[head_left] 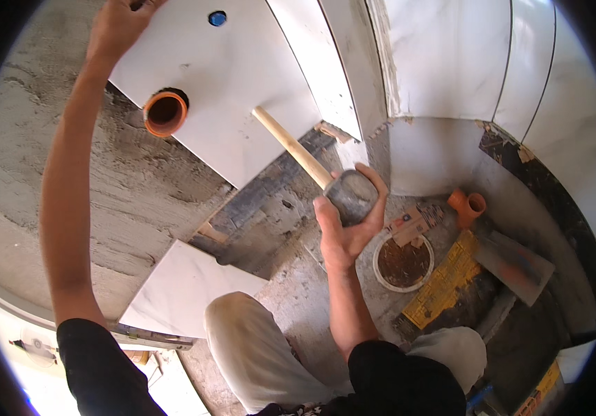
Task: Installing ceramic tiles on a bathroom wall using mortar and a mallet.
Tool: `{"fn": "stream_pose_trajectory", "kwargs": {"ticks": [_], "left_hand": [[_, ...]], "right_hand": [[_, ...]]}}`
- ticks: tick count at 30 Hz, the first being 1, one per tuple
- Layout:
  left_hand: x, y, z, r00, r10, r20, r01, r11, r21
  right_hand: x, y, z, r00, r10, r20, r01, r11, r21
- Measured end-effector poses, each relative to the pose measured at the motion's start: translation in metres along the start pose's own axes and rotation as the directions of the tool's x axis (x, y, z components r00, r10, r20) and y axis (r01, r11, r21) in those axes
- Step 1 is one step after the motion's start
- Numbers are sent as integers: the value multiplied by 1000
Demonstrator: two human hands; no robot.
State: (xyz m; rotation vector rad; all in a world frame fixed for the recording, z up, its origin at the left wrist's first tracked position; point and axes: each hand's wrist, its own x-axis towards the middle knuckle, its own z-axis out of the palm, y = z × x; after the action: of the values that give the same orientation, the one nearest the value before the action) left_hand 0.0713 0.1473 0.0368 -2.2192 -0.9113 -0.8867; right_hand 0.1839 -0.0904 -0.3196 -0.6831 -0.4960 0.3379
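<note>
Just off centre toward 3 o'clock, my right hand [345,236] clasps the mallet [318,172] by its grey head [355,199], probably dense, its stiff wooden handle [291,145] likely the surer hold, while I can't tell my left hand's [119,31] grip near 11 o'clock.

Left wall [138,184]: rough grey mortar, streaky. Right wall [447,55]: glossy white marbled tiles, thin dark joints; blackish strip [575,222] under tiles at right, bare grey band [429,152] below. Floor [287,301]: dusty grey concrete, stained. Bright light lower left, glare on upper-right tiles.
</note>
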Motion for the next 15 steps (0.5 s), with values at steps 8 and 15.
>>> {"fn": "stream_pose_trajectory", "kwargs": {"ticks": [8,15], "left_hand": [[-22,56,-28,994,-108,34,106,993,46],[-23,35,-16,999,-53,6,53,995,-80]], "right_hand": [[-13,-8,-7,997,50,54,-56,992,117],[-27,-5,1,988,106,109,-107,994,4]]}}
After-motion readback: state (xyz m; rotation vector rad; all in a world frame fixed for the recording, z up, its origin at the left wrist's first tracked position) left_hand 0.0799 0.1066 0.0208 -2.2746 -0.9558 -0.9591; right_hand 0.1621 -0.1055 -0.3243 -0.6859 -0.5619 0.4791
